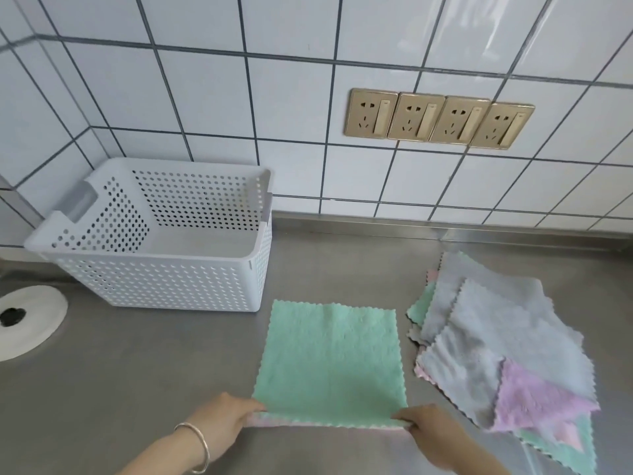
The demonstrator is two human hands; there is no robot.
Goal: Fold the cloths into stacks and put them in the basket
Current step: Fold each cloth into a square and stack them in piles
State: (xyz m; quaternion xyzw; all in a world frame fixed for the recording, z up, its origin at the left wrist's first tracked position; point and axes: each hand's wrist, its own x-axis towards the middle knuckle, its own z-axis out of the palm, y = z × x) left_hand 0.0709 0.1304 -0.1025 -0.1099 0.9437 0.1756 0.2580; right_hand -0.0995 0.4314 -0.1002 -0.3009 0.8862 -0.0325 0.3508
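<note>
My left hand point(224, 423) and right hand point(430, 430) pinch the green cloth point(330, 365) by its near corners. If one corner slips, I judge the fold skews.

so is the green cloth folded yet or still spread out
Spread out. The green cloth lies flat as a full square on the counter; the left hand and right hand pinch its near corners.
</note>
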